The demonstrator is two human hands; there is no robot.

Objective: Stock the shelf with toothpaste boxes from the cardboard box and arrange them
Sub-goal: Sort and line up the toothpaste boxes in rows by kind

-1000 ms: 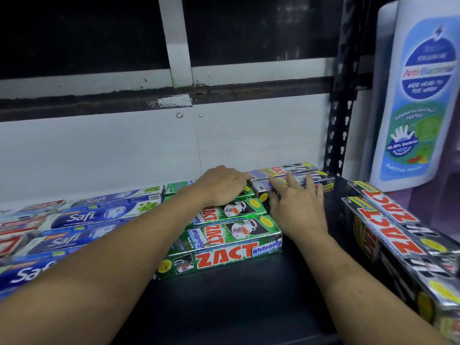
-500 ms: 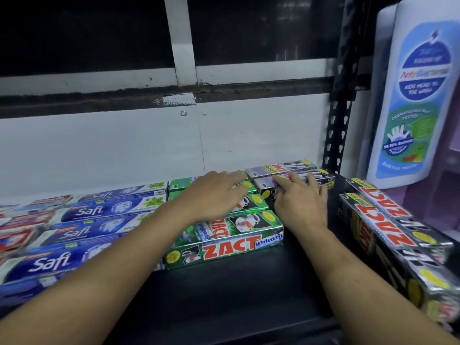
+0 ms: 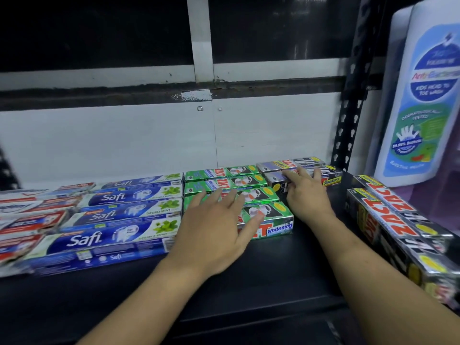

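Observation:
Green Zact Whitening boxes (image 3: 271, 217) lie in a row on the black shelf (image 3: 286, 270). My left hand (image 3: 219, 230) lies flat over the front ones, fingers straight and spread. Behind and to the right sit silver-black Zact Smokers boxes (image 3: 291, 164), stacked against the back wall. My right hand (image 3: 305, 192) rests its straight fingers on the top of the front Smokers box. Blue Safi boxes (image 3: 109, 235) fill the shelf to the left. The cardboard box is out of view.
Red-and-white toothpaste boxes (image 3: 29, 220) lie at the far left. Black Zact boxes (image 3: 398, 227) are piled at an angle on the right. A large white wash bottle (image 3: 423, 95) stands behind a perforated black upright (image 3: 348, 125). A white back wall closes the shelf.
My left hand has drawn back toward me from the rear green boxes to the front ones and flattened out. The right hand stays on the Smokers boxes.

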